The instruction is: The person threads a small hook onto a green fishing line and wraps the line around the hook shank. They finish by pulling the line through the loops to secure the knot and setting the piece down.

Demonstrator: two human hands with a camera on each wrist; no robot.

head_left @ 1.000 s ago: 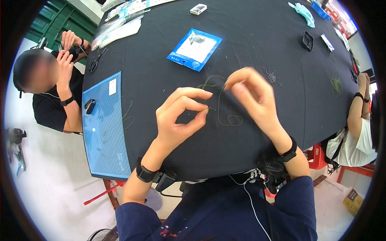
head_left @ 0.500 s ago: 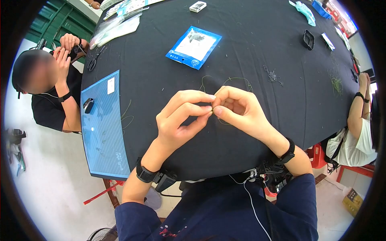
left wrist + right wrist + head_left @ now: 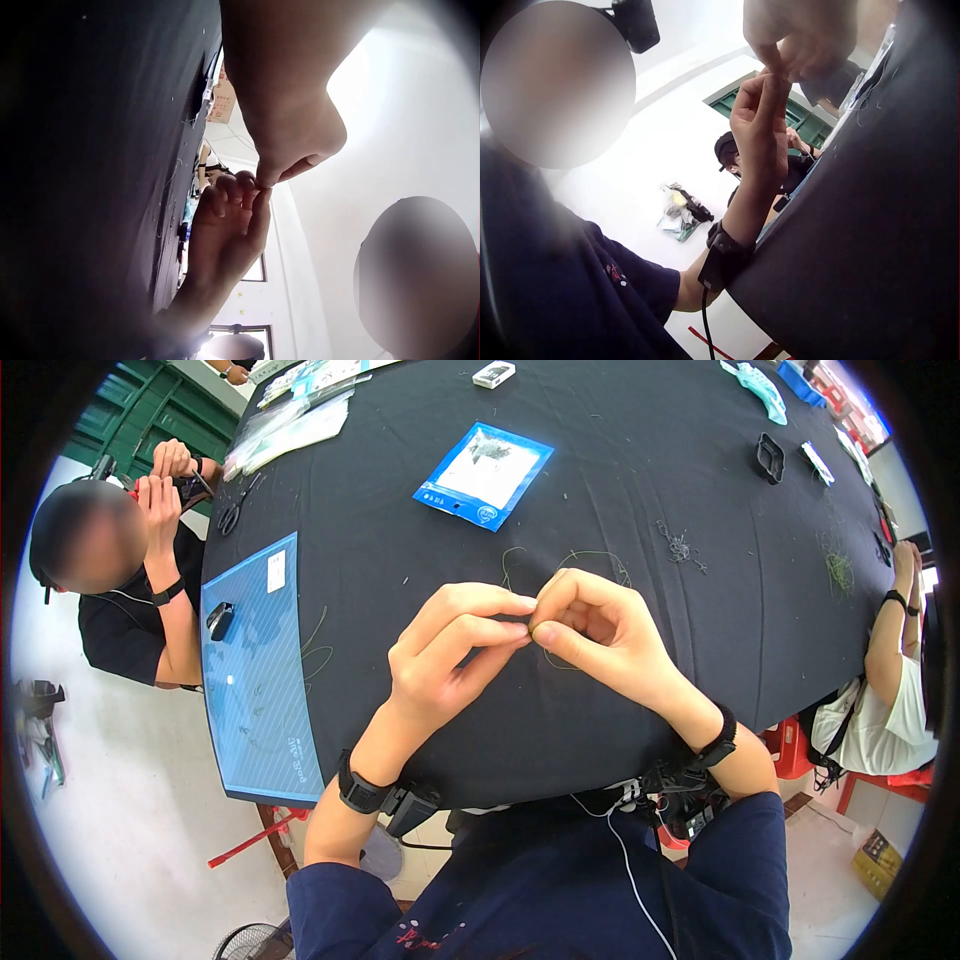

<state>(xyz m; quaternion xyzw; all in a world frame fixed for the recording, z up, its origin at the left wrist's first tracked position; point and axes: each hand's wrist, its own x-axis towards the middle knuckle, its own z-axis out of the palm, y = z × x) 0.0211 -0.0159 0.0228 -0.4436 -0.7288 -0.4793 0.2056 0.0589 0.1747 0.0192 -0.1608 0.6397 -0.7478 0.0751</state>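
Left hand (image 3: 440, 655) and right hand (image 3: 620, 645) meet, fingertips seeming to pinch green thread (image 3: 598, 552), contact mostly hidden. Right hand has just joined left, so both work same spot. Thread curves beyond fingertips, 11 and 1 o'clock. Farther, blue packet (image 3: 487, 475) on worktop (image 3: 380, 550), between 11 and 12.
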